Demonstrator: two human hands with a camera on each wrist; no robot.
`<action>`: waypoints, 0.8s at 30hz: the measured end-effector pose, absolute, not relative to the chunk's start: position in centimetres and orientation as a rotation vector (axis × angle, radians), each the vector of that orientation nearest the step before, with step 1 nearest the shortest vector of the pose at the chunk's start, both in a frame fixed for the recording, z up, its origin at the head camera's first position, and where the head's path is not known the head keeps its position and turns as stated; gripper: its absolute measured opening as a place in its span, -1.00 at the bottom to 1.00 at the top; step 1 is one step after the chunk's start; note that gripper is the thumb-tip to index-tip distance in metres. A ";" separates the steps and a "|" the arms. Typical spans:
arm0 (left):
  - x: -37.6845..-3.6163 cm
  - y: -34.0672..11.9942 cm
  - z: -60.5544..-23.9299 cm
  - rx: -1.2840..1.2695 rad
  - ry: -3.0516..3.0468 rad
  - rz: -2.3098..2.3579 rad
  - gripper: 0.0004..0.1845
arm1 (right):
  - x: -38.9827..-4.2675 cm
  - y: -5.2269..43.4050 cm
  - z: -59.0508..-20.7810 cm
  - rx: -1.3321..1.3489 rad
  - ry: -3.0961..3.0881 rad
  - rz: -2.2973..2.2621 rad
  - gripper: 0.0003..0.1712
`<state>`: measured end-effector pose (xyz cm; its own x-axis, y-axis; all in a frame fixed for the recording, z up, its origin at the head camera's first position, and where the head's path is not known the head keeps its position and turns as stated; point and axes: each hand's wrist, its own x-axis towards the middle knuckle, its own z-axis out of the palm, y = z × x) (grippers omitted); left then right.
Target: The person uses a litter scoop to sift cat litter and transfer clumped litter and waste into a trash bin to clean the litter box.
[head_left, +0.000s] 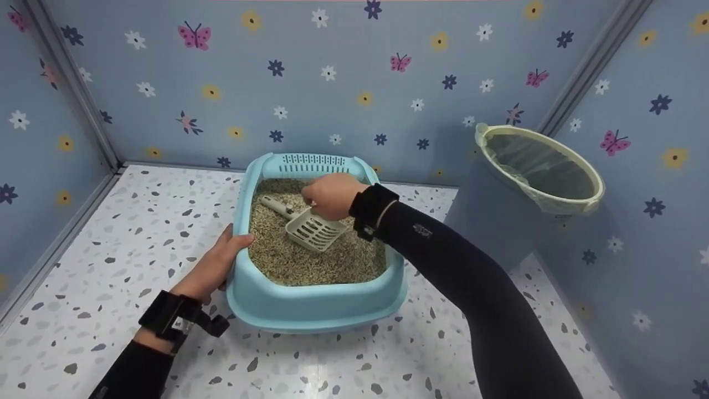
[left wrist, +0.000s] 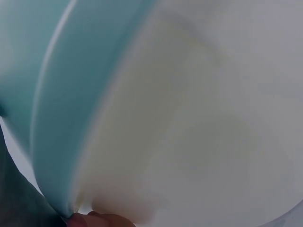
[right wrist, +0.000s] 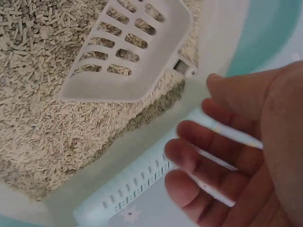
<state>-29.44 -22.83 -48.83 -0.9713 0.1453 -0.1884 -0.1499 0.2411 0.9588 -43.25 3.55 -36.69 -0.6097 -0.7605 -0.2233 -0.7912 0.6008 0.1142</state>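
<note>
litter fills the pale blue litter box (head_left: 310, 307) that sits on the speckled surface (head_left: 111, 233), close to the flowered back wall (head_left: 332, 83). the left hand (head_left: 213, 266) holds the box by its left rim, thumb hooked over the edge and the fingers down along the outer wall; in the left wrist view only a blurred stretch of blue wall and a fingertip at the bottom edge can be made out. the right hand (head_left: 330, 195) hovers over the far half of the box, just above the white slotted scoop (head_left: 310, 228). the scoop lies on the litter pellets (right wrist: 42, 113), its handle pointing toward the back left corner. in the right wrist view the fingers (right wrist: 189, 156) are loosely spread and relaxed, holding nothing, with the scoop's slotted head (right wrist: 128, 52) just beyond the fingertips; from the head view contact with the scoop cannot be told. a cream bin lined with a bag (head_left: 540, 166) stands to the right of the box, well apart from it, against the right wall.
</note>
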 end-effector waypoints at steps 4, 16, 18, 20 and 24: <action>-29.4 -22.9 -48.8 0.006 2.268 1.821 0.06 | -43.0 1.5 -38.4 -1.514 2.623 0.513 -0.60; -29.3 -23.2 -48.7 0.020 2.241 1.799 0.09 | -43.1 0.2 -40.8 -1.509 2.554 0.612 -0.76; -29.3 -23.2 -48.7 0.031 2.238 1.801 0.09 | -43.0 0.3 -40.8 -1.522 2.559 0.629 -0.78; -29.4 -23.1 -48.7 0.034 2.237 1.810 0.09 | -42.9 0.5 -40.9 -1.530 2.561 0.706 -0.78; -29.5 -23.1 -48.8 0.021 2.246 1.812 0.06 | -42.8 0.7 -41.1 -1.522 2.551 0.911 -0.74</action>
<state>-29.45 -23.07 -48.77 -0.9675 0.1697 -0.1877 -0.1476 0.2241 0.9633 -42.81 0.65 -41.12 -0.5196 -0.7939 -0.3158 -0.8143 0.3482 0.4644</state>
